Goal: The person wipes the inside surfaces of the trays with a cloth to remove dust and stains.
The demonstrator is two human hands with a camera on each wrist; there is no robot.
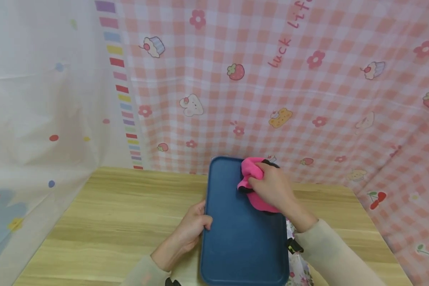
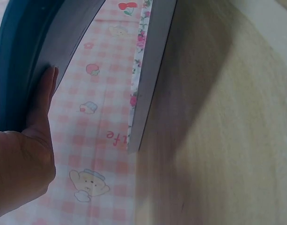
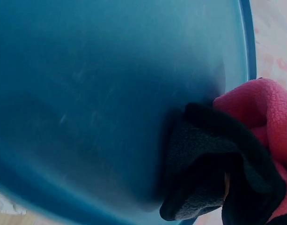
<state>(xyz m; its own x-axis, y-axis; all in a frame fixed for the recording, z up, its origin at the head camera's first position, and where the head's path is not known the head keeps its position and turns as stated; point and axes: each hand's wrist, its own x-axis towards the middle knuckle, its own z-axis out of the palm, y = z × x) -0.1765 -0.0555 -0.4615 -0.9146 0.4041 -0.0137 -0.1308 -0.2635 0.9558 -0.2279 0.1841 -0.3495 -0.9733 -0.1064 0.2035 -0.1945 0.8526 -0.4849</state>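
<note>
Lower centre of frame: left hand (image 1: pixel 194 222) grips a blue tray (image 1: pixel 241 242); right hand (image 1: pixel 274 186) clutches a pink cloth (image 1: pixel 251 169) at its upper right. Hard pressing there could twist the tray loose.

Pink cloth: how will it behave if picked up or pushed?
The pink cloth is likely floppy: it bunches into loose folds in the right hand. Probably not slippery to grip, given its fuzzy texture. Pushed across the blue tray, it'd probably crumple rather than roll, being soft-looking and creased.
</note>
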